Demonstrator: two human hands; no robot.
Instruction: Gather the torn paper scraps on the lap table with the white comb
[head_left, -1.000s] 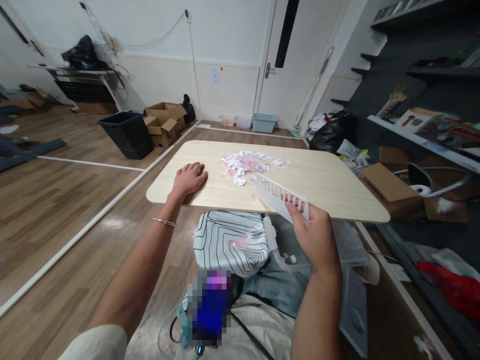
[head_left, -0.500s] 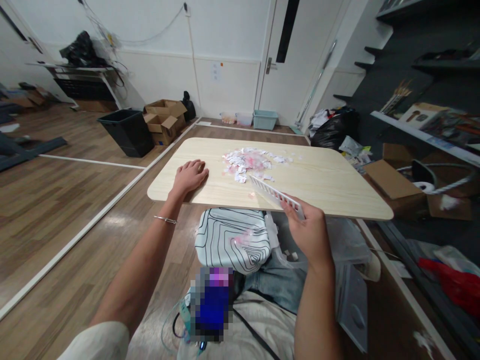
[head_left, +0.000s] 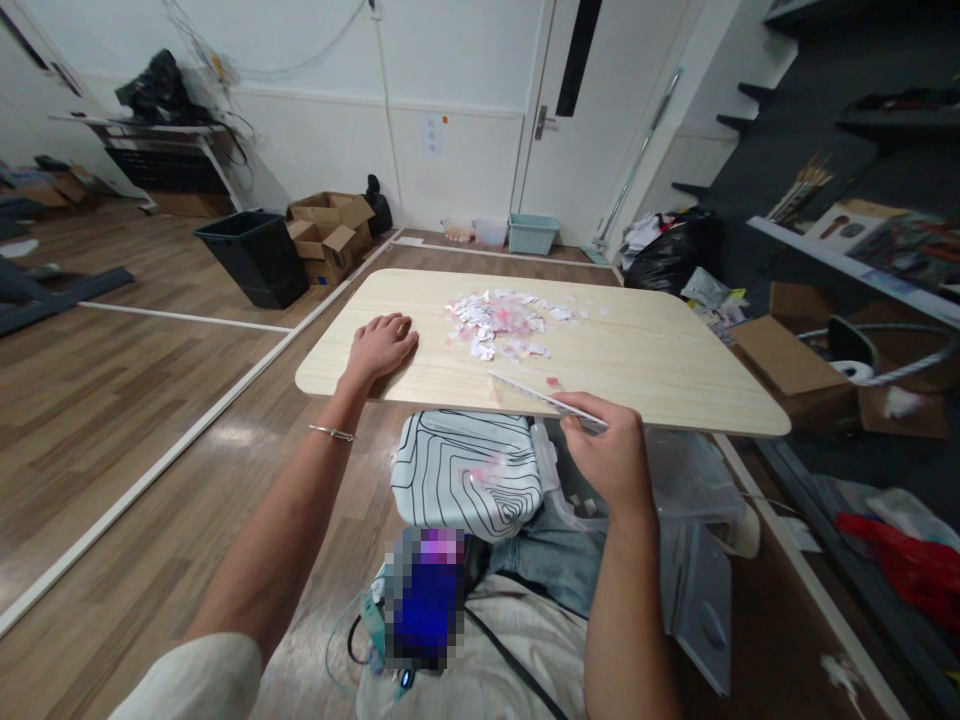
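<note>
White strip (head_left: 525, 389) edge-on, its broad faces hidden
1 lap item (head_left: 429, 600) masked by pixels; wall sheet (head_left: 432, 136) unreadably small; left sleeve (head_left: 201, 680) cut by the bottom edge.

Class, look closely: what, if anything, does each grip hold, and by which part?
The right grip holds a thin white strip near its right-hand end; the left grip rests on the table, with nothing visibly held.

Left arm (head_left: 274, 540) stretched forward, nearly straight; left hand (head_left: 379, 346) palm down, fingers (head_left: 388, 323) slightly apart, gently curved. Right forearm (head_left: 626, 590) pointing forward; right hand (head_left: 609, 450) closed in pinch, thumb (head_left: 574, 427) extended forward and left.
</note>
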